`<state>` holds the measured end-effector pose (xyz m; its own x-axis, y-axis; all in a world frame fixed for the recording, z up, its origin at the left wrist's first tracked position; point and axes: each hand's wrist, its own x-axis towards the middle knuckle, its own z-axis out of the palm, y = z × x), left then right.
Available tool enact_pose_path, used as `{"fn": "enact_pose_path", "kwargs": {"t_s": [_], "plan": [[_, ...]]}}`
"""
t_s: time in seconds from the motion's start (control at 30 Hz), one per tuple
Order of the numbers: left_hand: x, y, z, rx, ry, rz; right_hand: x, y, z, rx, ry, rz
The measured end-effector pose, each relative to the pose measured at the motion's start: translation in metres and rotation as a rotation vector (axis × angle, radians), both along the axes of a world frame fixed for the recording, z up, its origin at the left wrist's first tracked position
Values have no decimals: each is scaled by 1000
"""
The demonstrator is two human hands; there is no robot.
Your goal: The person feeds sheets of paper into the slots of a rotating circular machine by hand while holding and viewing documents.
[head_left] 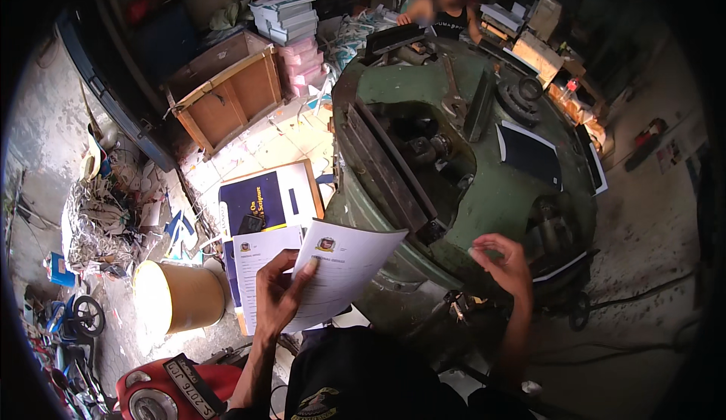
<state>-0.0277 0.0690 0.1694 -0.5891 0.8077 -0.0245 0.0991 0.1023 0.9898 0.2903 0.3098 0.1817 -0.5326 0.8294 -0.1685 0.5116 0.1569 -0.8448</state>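
My left hand (281, 287) grips a thin sheaf of printed white sheets (352, 265), thumb on top, near the middle of the view. Its pages are lifted and bend over the edge of a large green machine (393, 83). Below and left of that hand lie more white printed sheets (261, 250), next to a dark blue printed cover (257, 197). My right hand (505, 262) hovers over the near right edge of the machine, its fingers loosely bent and holding nothing.
A wrench (454, 98) lies on the machine beside an opening with metal parts; a dark sheet (529, 155) rests farther right. On the left stand a yellow bin (179, 297), a wooden crate (227, 91) and a red motorcycle (151, 390). Another person (450, 19) is behind the machine.
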Motion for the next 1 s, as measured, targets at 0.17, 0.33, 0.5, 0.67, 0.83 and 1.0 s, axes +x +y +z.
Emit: {"fn": "enact_pose_path", "kwargs": {"t_s": [0.17,0.33,0.5,0.67,0.83,1.0], "plan": [[49,29,0,423,-468,-76,-21,-23,12,-280,416,477],[76,42,3,475,-882,-132,-17,-26,15,-172,416,127],[28,34,-18,-15,159,-183,17,-36,55,260,149,-51],[-66,-18,-111,-472,837,334,22,-46,75,753,-32,-273],[-86,-51,-154,-734,649,436,22,-35,77,823,-96,-337],[-79,-50,-173,-640,797,529,18,-26,69,962,-238,-296]]}}
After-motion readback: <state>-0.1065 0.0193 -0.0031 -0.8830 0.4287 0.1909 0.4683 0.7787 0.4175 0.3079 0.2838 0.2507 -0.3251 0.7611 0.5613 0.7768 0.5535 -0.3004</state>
